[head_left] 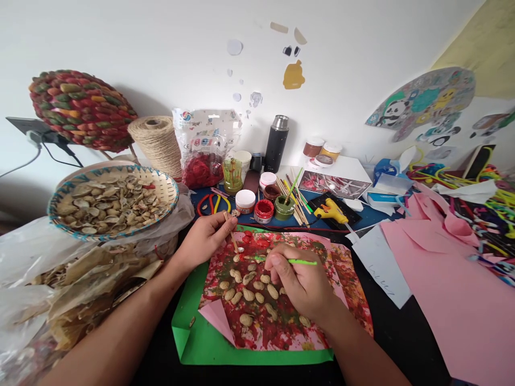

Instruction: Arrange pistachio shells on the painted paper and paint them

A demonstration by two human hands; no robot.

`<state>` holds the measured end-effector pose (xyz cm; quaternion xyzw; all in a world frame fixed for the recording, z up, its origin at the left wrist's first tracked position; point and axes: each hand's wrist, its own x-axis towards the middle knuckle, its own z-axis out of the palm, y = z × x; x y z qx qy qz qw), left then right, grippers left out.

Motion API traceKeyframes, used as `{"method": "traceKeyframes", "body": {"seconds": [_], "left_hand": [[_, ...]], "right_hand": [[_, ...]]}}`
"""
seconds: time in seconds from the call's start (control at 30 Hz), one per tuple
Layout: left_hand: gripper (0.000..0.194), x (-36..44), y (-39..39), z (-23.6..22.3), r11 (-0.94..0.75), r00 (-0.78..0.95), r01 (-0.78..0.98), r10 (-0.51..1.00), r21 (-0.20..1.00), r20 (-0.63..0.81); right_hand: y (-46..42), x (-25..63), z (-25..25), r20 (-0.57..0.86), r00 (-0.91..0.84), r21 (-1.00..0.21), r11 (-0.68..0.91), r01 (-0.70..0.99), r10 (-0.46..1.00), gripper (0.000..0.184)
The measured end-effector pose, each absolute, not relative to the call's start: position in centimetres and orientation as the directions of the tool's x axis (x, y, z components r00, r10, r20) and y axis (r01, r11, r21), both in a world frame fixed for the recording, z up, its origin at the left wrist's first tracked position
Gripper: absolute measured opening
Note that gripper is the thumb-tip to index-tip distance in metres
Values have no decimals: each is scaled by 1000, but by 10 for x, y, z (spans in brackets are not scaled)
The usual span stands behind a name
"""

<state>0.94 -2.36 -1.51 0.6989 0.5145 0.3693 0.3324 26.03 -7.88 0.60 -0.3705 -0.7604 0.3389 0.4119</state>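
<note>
My left hand (209, 239) is closed on a thin wooden stick (232, 236) that slants down to a small pale piece, probably a peanut shell, dabbed with red. In my right hand (300, 279) is a slim green paintbrush (302, 262), its tip touching or very near that piece. Below both hands, several whole peanuts (248, 295) lie on a paint-smeared pink sheet (277, 341), which rests on green paper (201, 338). Just beyond stand an open jar of red paint (264, 211) and a jar of green paint (285, 208) with a brush in it.
A basket of peanut shells (112, 206) stands left, below a ball covered in painted shells (80, 110). Twine (155, 145), a black flask (277, 143) and a yellow glue gun (332, 210) sit behind. Pink paper (454, 300) spreads at right.
</note>
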Motion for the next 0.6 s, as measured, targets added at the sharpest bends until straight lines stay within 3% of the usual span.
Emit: {"method": "traceKeyframes", "body": {"seconds": [0.6], "left_hand": [[47, 10, -18, -20, -226, 53, 450, 973, 864, 227]], "right_hand": [[-79, 260, 8, 374, -401, -805, 507, 307, 836, 42]]}}
